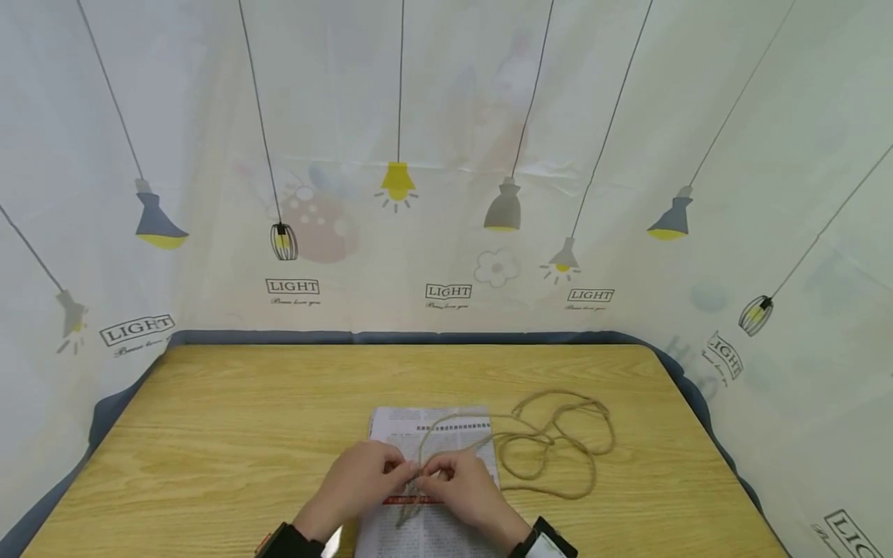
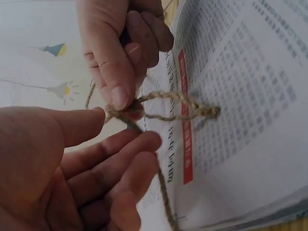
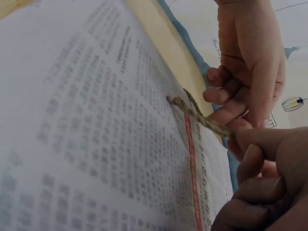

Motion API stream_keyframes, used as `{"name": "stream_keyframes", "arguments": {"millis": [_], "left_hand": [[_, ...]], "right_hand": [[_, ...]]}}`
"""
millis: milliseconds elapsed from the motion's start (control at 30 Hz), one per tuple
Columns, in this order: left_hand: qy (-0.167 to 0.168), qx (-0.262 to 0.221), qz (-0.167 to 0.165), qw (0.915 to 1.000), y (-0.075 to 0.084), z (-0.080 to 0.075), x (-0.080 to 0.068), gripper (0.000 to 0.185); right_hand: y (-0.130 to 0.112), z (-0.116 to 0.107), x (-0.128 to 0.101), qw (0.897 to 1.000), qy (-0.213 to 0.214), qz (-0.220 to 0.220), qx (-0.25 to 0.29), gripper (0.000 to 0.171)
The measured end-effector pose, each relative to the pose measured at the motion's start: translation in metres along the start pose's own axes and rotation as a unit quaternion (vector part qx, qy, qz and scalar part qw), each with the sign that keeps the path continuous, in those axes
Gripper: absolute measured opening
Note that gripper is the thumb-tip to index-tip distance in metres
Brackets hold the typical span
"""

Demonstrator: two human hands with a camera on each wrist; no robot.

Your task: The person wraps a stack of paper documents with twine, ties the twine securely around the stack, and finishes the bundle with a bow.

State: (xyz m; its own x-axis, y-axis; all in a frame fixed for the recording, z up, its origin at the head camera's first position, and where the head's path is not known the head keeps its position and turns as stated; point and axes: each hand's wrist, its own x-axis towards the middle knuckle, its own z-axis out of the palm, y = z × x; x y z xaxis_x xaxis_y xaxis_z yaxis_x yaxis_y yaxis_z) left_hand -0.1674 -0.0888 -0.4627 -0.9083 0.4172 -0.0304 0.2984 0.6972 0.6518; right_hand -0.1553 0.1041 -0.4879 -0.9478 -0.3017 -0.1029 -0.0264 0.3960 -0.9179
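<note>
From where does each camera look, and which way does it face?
Head: looks forward and down at table, both hands, twine.
Left wrist: looks past the left hand at the right hand pinching twine over paper.
Right wrist: looks across paper at both hands.
All views share twine and paper.

Head view bright, edges warped; wrist views dim, print blurred (perhaps defocus).

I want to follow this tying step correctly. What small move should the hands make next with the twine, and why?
Probably draw the two hands apart to tighten the loop. The left hand and right hand both pinch the twine over the newspaper, and the loop between them looks loose and open.
</note>
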Motion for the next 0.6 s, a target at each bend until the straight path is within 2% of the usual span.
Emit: {"name": "stream_keyframes", "arguments": {"millis": [133, 300, 467, 600], "left_hand": [[0.003, -0.033, -0.008, 0.9994, 0.003, 0.003, -0.001, 0.025], [-0.017, -0.071, -0.003, 0.9974, 0.004, 0.007, 0.000, 0.020], [-0.026, -0.073, 0.000, 0.9970, 0.005, 0.010, 0.000, 0.012], [-0.021, -0.056, 0.011, 0.9981, 0.005, 0.013, -0.001, 0.010]], "right_hand": [[0.003, 0.000, -0.002, 1.000, -0.013, -0.025, -0.009, 0.013], [0.006, -0.001, -0.004, 0.998, -0.015, -0.048, -0.025, 0.008], [0.007, -0.003, -0.006, 0.998, -0.025, -0.049, -0.036, 0.005], [0.004, -0.007, -0.009, 0.997, -0.039, -0.049, -0.049, 0.009]]}}
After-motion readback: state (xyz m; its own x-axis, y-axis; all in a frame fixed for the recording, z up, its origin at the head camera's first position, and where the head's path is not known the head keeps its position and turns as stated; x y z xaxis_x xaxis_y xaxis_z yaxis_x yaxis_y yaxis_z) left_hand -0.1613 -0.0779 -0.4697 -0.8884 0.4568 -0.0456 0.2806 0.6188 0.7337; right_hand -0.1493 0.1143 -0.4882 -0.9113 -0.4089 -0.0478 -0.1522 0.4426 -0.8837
